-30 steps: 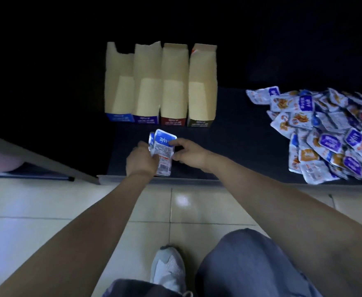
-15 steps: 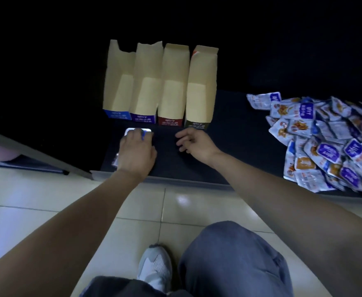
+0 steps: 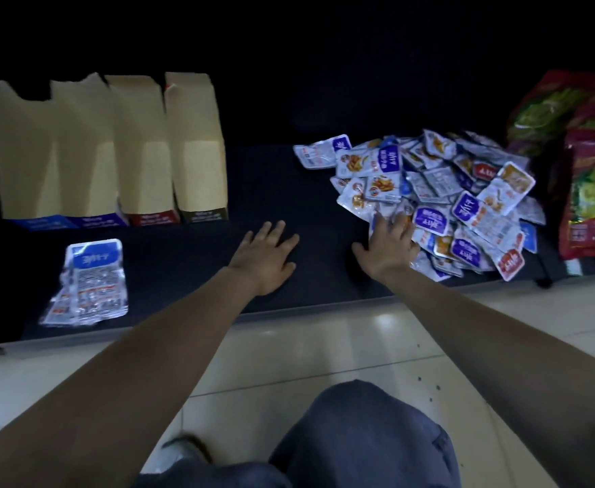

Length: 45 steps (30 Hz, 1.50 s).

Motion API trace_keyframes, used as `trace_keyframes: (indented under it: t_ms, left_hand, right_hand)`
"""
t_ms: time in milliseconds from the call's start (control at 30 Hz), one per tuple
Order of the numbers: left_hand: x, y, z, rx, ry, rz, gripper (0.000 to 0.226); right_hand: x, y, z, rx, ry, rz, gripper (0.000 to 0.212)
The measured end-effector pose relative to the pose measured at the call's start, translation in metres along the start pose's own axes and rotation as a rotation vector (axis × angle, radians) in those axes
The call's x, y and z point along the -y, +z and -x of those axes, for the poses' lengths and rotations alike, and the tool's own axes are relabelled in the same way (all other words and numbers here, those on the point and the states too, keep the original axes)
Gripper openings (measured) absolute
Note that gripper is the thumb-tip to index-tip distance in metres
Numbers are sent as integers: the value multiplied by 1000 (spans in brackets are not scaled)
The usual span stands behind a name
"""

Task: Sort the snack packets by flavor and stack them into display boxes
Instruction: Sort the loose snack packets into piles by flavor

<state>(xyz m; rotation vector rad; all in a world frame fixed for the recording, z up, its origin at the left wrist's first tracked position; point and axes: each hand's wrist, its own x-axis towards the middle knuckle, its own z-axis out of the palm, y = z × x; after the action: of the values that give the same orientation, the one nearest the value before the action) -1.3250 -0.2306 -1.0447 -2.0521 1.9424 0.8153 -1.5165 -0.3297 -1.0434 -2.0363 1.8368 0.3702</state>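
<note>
Kraft-brown display boxes (image 3: pixel 113 149) stand four in a row at the upper left of the frame, touching side to side, with their coloured front lips facing you on the dark mat (image 3: pixel 317 191). Below them, at the lower left, a small stack of blue-label packets (image 3: pixel 90 283) lies flat near the mat's front edge. Your left hand (image 3: pixel 266 255) is mid-frame over bare mat, fingers straight and spread, holding nothing. Your right hand (image 3: pixel 387 246), fingers also straight and spread, touches the left edge of the loose packet pile (image 3: pixel 447 199) at centre right. Open mat lies between the boxes and the pile. Large red-and-green snack bags (image 3: pixel 588 170) crowd the far right edge. Pale floor tiles (image 3: pixel 324 346) run below the mat's front edge.
</note>
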Motion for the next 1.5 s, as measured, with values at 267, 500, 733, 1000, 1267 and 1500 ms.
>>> trace_keyframes:
  t_ms: [267,500,733,1000,1267,1500]
  left_hand:
    - [9,2,10,15,-47,55,59]
    - [54,1,39,-71,-95,110,62]
    - [73,12,52,-105,-69,100,64]
    - [78,30,51,-366,-191,48,97]
    - [86,25,51,-323,-289,612,53]
    - [118,19,61,-238,-450,1195,37]
  right_hand:
    - [18,16,15,51,-206,-32,80]
    - [95,35,46,142,-544,-304,63]
    - [87,35,40,74,-374,-218,71]
    - [58,46,34,-81,-330,-120,74]
    - [98,59,50,-31,-500,-83,57]
    - [122,60,56,-272,-424,-279,58]
